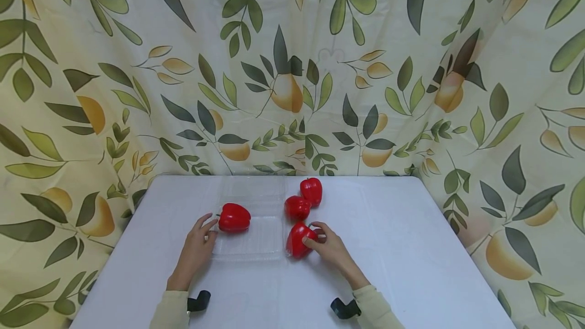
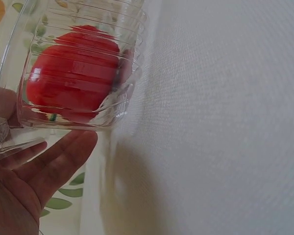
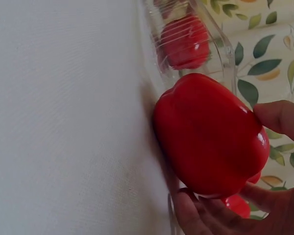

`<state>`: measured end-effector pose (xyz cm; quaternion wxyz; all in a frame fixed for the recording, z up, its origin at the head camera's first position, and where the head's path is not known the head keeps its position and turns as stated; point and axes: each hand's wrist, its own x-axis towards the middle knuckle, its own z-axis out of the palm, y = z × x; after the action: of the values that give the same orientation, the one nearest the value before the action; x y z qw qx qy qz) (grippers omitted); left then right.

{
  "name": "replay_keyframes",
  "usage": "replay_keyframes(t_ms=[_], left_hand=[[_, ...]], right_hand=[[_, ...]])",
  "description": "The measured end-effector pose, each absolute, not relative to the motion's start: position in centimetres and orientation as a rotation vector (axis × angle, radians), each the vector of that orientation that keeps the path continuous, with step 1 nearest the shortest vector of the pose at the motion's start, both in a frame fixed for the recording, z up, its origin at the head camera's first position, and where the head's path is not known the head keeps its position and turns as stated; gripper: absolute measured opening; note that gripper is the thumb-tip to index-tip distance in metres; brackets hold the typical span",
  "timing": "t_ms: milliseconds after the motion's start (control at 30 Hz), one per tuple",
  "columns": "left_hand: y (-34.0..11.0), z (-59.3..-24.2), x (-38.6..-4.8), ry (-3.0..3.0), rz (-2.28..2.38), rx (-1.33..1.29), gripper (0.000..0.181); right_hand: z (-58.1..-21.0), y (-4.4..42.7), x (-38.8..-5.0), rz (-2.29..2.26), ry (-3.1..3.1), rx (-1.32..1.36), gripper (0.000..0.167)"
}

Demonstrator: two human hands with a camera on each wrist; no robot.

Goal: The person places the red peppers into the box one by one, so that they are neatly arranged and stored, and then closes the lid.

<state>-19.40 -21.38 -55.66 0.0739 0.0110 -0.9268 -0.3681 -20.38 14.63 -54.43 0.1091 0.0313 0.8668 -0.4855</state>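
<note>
A clear plastic clamshell container (image 1: 262,250) lies opened out on the table, with one red bell pepper (image 1: 234,218) inside its near half. At the container's left side, my left hand (image 1: 197,242) holds the edge; in the left wrist view, fingers (image 2: 63,159) touch its ribbed outer wall. My right hand (image 1: 332,250) grips a second red bell pepper (image 1: 298,240) between thumb and fingers, just beside the container's right wall. The right wrist view shows this pepper (image 3: 210,137) close up, low over the white surface; whether it touches the surface I cannot tell.
Two more red bell peppers (image 1: 297,208) (image 1: 312,191) sit touching each other right of the container, beyond my right hand. A white cloth covers the table (image 1: 402,263). Behind and at both sides hangs a leaf-and-fruit patterned curtain (image 1: 292,131).
</note>
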Motion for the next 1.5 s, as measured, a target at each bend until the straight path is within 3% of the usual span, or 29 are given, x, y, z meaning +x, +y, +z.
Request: replay_keyframes(t_ms=[1500], left_hand=[[-21.2,-55.3,-19.4,-2.796,-1.085,0.044,0.041]], right_hand=[[-50.9,17.0,-19.9,-1.586,2.498,0.008,0.085]])
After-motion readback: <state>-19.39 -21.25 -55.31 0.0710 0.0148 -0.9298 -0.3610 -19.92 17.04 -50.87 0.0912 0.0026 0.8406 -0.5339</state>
